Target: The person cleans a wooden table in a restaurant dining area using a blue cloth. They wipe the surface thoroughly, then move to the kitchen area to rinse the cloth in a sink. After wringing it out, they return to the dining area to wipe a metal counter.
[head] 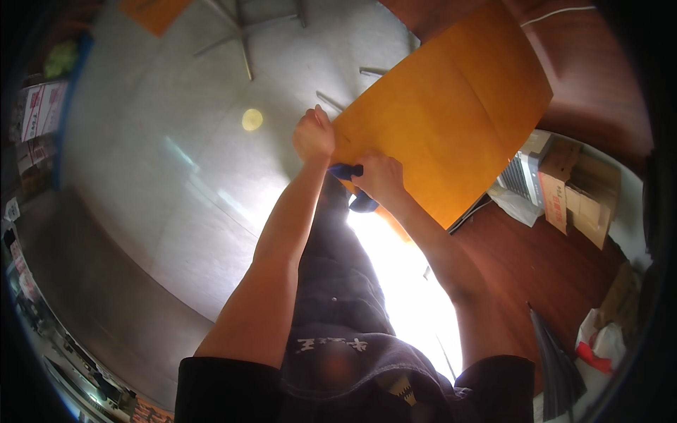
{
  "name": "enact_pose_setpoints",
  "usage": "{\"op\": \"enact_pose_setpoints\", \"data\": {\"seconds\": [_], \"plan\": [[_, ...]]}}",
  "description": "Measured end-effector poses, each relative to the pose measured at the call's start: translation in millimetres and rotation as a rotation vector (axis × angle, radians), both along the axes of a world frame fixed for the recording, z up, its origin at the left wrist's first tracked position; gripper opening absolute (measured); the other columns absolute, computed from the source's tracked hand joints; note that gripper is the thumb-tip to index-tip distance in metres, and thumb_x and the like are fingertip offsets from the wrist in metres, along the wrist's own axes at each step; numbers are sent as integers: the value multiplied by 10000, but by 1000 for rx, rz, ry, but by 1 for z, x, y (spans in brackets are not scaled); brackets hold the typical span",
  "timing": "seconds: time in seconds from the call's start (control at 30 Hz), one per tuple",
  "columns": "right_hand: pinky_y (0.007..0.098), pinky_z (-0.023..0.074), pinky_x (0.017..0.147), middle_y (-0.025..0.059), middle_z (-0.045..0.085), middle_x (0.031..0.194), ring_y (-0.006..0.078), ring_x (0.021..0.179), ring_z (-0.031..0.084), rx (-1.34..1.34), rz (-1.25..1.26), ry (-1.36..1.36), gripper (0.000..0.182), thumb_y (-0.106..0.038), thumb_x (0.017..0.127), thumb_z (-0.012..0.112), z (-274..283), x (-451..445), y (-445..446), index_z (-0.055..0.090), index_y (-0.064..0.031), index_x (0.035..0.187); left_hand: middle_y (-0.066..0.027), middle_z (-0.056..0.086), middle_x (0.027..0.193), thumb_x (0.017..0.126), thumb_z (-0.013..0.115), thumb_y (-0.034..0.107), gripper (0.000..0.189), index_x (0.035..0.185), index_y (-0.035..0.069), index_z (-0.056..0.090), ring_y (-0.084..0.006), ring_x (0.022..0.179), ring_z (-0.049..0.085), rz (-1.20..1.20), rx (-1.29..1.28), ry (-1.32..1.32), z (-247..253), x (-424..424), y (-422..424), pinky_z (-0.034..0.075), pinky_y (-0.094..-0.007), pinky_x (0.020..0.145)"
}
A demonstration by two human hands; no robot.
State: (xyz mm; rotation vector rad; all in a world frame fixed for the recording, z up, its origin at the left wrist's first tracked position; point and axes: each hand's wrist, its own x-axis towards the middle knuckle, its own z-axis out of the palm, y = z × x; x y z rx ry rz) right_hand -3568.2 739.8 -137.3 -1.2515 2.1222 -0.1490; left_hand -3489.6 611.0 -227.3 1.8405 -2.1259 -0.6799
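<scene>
Above the near left edge of an orange wooden tabletop (433, 116), my left hand (313, 135) has its fingers curled. Its palm side is hidden, so whether it holds anything does not show. My right hand (378, 175) is closed around a dark blue cloth (346, 171) at the near end of that tabletop. Part of the cloth hangs below my right hand, and another end sticks out towards my left wrist. I wear a dark apron (338, 312) with white writing on it.
Metal furniture legs (243, 47) stand on the grey floor (174, 116). Cardboard boxes (555, 195) and a grey vented appliance (521, 172) sit to the right, beside a reddish-brown wooden surface (529, 264). A folded dark umbrella (555, 365) is at lower right. Strong glare whitens the area beside my legs.
</scene>
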Motion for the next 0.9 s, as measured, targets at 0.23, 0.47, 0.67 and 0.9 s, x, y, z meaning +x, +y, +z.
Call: {"op": "enact_pose_setpoints", "data": {"seconds": [0.23, 0.47, 0.67, 0.9], "plan": [[430, 510, 642, 96, 657, 890, 315, 763, 658, -82, 69, 169, 202, -293, 719, 747, -10, -6, -6, 742, -123, 826, -179, 650, 690, 990, 443, 331, 423, 710, 60, 610, -397, 662, 646, 5, -57, 4, -7, 2, -1, 513, -505, 615], [424, 532, 707, 91, 655, 892, 311, 814, 658, 21, 190, 29, 229, -267, 719, 743, -23, 3, 19, 753, -133, 904, -179, 657, 704, 991, 442, 329, 428, 697, 63, 603, -395, 669, 647, 1, 1, 3, -6, -1, 0, 515, -502, 622], [424, 529, 702, 86, 661, 850, 296, 811, 664, -3, 43, 81, 199, -259, 722, 728, -13, -13, -7, 756, -125, 868, -179, 655, 707, 989, 445, 322, 420, 704, 56, 602, -393, 680, 649, 3, -35, 6, -6, 1, 0, 514, -501, 619], [427, 522, 673, 103, 674, 843, 303, 772, 664, 96, 41, -5, 206, -260, 702, 727, -14, -12, -11, 754, -117, 848, -183, 652, 707, 988, 451, 318, 407, 718, 55, 606, -399, 676, 644, 2, -4, 17, -3, 1, -1, 510, -509, 619]]}}
